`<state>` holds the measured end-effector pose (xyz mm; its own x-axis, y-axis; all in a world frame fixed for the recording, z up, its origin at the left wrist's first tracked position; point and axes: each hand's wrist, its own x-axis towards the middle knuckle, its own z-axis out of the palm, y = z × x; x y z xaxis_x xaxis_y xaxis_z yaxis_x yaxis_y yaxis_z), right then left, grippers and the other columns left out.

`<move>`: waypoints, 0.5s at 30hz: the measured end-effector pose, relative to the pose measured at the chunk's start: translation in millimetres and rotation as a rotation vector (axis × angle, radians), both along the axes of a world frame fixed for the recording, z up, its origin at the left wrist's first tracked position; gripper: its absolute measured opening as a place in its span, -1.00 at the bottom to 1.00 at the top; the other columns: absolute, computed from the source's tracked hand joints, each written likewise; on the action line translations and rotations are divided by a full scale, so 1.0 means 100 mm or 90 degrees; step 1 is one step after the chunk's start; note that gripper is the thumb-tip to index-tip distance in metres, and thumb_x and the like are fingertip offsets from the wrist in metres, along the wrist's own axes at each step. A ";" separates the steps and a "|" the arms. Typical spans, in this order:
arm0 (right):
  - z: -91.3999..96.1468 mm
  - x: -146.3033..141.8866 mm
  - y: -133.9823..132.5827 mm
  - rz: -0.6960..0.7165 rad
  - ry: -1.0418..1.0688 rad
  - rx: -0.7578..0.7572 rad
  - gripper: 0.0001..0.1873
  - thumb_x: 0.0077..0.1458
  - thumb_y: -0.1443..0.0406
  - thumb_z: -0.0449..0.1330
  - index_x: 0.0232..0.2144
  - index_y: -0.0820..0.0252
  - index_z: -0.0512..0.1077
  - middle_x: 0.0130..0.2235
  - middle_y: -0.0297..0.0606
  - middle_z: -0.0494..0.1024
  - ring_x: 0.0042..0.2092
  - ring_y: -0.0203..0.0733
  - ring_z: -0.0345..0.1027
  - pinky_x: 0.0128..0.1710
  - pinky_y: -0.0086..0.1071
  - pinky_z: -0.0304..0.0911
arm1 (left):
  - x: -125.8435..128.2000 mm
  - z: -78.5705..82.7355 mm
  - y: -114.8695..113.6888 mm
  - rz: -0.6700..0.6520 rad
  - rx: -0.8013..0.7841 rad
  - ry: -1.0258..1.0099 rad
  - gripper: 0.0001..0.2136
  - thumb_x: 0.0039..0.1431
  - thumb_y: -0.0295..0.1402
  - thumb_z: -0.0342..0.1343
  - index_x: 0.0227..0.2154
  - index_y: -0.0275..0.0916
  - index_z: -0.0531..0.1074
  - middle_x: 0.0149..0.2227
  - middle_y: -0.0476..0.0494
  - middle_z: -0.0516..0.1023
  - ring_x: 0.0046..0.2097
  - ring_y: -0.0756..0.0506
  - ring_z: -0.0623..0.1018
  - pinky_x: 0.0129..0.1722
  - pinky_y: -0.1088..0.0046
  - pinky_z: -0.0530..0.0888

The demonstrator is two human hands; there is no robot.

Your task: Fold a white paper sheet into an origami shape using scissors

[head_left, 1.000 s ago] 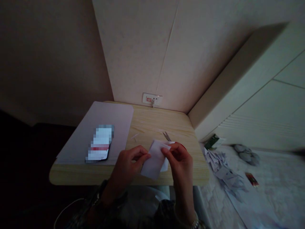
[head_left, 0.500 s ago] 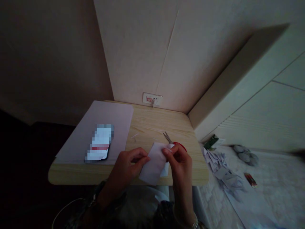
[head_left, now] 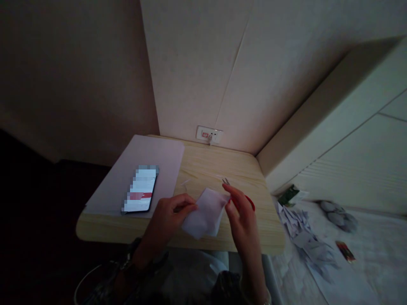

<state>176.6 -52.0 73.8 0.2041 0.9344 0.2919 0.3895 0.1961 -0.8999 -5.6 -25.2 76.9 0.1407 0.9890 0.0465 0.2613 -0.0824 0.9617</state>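
A small folded piece of white paper [head_left: 205, 214] is held above the front of the wooden table. My left hand [head_left: 173, 214] is closed, pinching its left edge between thumb and fingers. At the paper's right corner is my right hand [head_left: 243, 216], open, thumb and fingers apart around the corner; whether the thumb touches it I cannot tell. Scissors with red handles [head_left: 251, 202] lie behind my right hand, which hides most of them; the blade tips show beyond the fingers.
A phone [head_left: 140, 190] with a lit, blurred screen rests on a large white sheet [head_left: 127, 161] at the table's left. Thin paper scraps [head_left: 185, 182] lie mid-table. A wall socket [head_left: 209, 134] is behind. Crumpled papers [head_left: 302, 231] lie on the bed [head_left: 375, 250] at right.
My right hand has let go its pinch and its fingers have spread. The paper has turned slightly in my left hand. The whole view has shifted a little.
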 end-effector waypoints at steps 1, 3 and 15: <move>0.01 0.00 0.01 0.012 -0.012 -0.014 -0.62 0.08 0.21 0.21 -0.02 0.10 0.44 0.02 -0.18 0.52 0.07 -0.02 0.32 0.04 -0.15 0.21 | -0.01 0.00 0.00 -0.012 0.012 0.019 -0.85 -0.02 -0.35 0.15 -0.63 -0.19 0.51 -0.62 0.03 0.55 -0.53 -0.05 0.50 -0.53 0.53 0.35; 0.03 -0.01 0.01 0.046 -0.033 -0.060 -0.66 0.01 0.24 0.26 -0.10 0.09 0.48 -0.09 -0.21 0.58 -0.04 -0.03 0.40 -0.05 -0.18 0.27 | -0.02 0.01 0.01 -0.044 0.034 0.051 -0.84 -0.01 -0.37 0.15 -0.63 -0.16 0.54 -0.61 0.03 0.58 -0.52 -0.06 0.51 -0.51 0.52 0.36; -0.05 0.09 0.01 -0.036 0.062 -0.093 -0.76 -0.01 0.14 0.24 -0.56 0.19 0.46 -0.52 -0.32 0.47 -0.44 -0.21 0.31 -0.47 -0.42 0.21 | -0.20 0.08 -0.04 0.212 0.082 0.015 -0.57 0.18 -0.28 -0.08 -0.79 -0.16 0.34 -0.80 0.03 0.37 -0.71 0.00 0.36 -0.62 0.50 0.31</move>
<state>185.5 -51.4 68.8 0.2786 0.9516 0.1300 0.3057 0.0405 -0.9513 -25.5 -29.4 85.4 -0.1864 0.9669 0.1744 0.3155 -0.1092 0.9426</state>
